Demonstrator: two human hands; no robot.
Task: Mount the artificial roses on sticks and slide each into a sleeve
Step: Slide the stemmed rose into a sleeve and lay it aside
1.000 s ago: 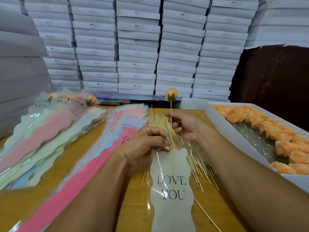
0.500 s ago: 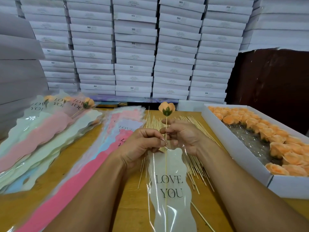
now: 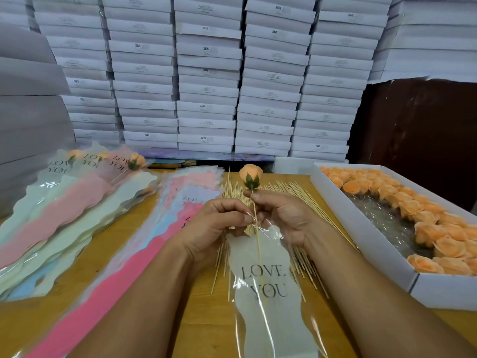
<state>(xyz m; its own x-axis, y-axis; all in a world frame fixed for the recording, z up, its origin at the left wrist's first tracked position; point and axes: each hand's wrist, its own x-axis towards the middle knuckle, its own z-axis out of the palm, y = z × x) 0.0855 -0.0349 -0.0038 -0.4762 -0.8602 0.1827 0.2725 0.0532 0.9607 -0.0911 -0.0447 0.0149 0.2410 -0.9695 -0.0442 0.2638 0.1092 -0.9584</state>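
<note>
Head view: rose on its stick has dropped lower than a second ago; the stick now runs well down inside the "LOVE YOU" sleeve, near centre of the tabletop. Left hand grip pinches the sleeve mouth, right hand grip pinches the stick just under the bloom. Insertion looks mostly done; bloom not yet inside. Finished sleeved roses lie far left, loose sticks beneath the hands.

"LOVE YOU", dark serif caps, on pale sleeve at 6 o'clock. Same wording, partly hidden, on filled sleeves at 10 o'clock & sleeve stack ctr. "SGS" on white boxes at 12 o'clock; smaller print unreadable.
</note>
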